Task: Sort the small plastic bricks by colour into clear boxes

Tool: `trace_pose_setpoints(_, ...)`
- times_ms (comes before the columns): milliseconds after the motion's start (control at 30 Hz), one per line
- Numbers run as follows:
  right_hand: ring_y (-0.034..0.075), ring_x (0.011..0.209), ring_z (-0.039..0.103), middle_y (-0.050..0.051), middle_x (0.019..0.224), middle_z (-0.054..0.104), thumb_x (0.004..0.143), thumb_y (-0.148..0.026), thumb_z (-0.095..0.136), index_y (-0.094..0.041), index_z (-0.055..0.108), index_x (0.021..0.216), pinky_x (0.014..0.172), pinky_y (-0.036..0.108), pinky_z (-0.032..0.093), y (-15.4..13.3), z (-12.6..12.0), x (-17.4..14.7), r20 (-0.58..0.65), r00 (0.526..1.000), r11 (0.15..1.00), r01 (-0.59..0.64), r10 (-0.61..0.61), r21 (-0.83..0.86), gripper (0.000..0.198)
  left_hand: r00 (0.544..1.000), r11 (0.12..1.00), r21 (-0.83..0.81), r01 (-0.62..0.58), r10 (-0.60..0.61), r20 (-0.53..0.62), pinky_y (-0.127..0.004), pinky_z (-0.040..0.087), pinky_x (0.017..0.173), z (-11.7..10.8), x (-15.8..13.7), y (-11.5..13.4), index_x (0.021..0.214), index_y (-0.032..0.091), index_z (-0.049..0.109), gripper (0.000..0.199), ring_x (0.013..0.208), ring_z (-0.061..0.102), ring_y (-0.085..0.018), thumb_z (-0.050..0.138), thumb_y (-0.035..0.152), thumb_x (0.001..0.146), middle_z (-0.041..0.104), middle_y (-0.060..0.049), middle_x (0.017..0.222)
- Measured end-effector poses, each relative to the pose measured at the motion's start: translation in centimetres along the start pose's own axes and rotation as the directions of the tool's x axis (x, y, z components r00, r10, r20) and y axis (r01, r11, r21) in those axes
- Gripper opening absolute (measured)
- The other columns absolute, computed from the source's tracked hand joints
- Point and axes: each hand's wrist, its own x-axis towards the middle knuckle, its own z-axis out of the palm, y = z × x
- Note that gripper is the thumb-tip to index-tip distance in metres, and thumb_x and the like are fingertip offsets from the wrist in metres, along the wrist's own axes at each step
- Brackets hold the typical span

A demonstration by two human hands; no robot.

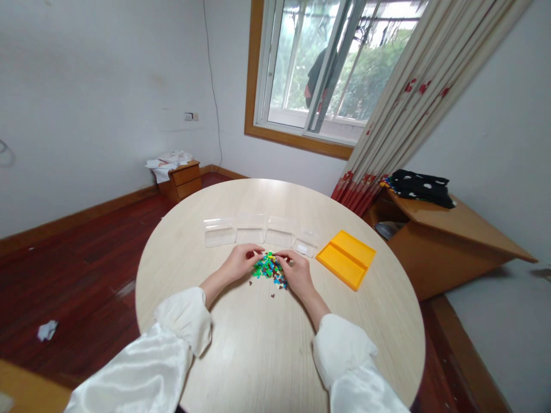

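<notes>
A small heap of tiny flat pieces (267,269) in green, blue, yellow and dark brown lies near the middle of the round table (258,350). A few dark pieces lie loose in front of it. My left hand (241,262) reaches the heap's left edge, thumb and fingers closed together at the tips. On the other side, my right hand (298,274) has its fingers pinched over the heap's upper right. Whatever sits between the fingertips of either hand is too small to make out. Just beyond the hands stand several clear plastic boxes (250,236) in a curved row.
A yellow two-part tray (342,265) lies right of the boxes. Beyond the table's right edge stands a tilted wooden cabinet (465,246) with dark cloth (419,188) on it. A low drawer unit (186,179) holding papers is at the back left. A person (316,77) shows through the window.
</notes>
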Motion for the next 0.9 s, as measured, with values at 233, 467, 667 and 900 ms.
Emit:
trace_pose_setpoints(233, 0.018, 0.078, 0.064, 0.005, 0.085, 0.071, 0.080, -0.028, 0.053, -0.021, 0.069, 0.083, 0.071, 0.031, 0.051, -1.4, 1.4, -0.5, 0.055, 0.997, 0.997, 0.047, -0.050, 0.054, 0.017, 0.998, 0.994, -0.106, -0.011, 0.018, 0.061, -0.026, 0.048, 0.063, 0.6, -0.3, 0.1, 0.079, 0.013, 0.069, 0.019, 0.064, 0.059, -0.014, 0.058, 0.028, 0.073, 0.069, -0.005, 0.072)
trace_pose_setpoints(467, 0.019, 0.077, 0.063, 0.008, 0.084, 0.070, 0.081, -0.025, 0.049, -0.018, 0.067, 0.084, 0.071, 0.032, 0.050, 0.3, 0.5, 0.0, -0.027, 0.999, 0.997, 0.044, -0.046, -0.061, 0.021, 0.968, 1.000, -0.030, 0.001, -0.008, -0.250, -0.024, 0.041, 0.056, -1.7, 0.7, -0.5, 0.075, 0.014, 0.066, 0.018, 0.059, 0.053, -0.012, 0.057, 0.029, 0.071, 0.065, -0.004, 0.069)
trace_pose_setpoints(667, 0.019, 0.075, 0.060, 0.009, 0.084, 0.068, 0.080, -0.022, 0.044, -0.017, 0.066, 0.085, 0.070, 0.034, 0.049, 2.1, -0.1, 0.5, -0.076, 0.997, 0.991, 0.025, -0.035, -0.133, 0.023, 0.883, 0.999, -0.026, 0.046, -0.053, -0.467, -0.022, 0.035, 0.051, -4.4, 1.4, -1.3, 0.073, 0.015, 0.061, 0.015, 0.053, 0.047, -0.010, 0.056, 0.026, 0.066, 0.059, 0.000, 0.062)
trace_pose_setpoints(900, 0.019, 0.075, 0.060, 0.009, 0.084, 0.067, 0.080, -0.019, 0.042, -0.017, 0.066, 0.087, 0.072, 0.034, 0.048, 2.2, 0.2, 0.4, -0.059, 0.998, 0.986, 0.027, -0.037, -0.165, 0.025, 0.892, 0.999, 0.022, 0.023, -0.010, -0.451, -0.023, 0.036, 0.055, -3.8, 1.2, -1.1, 0.071, 0.016, 0.061, 0.013, 0.056, 0.047, -0.011, 0.055, 0.026, 0.068, 0.059, 0.000, 0.063)
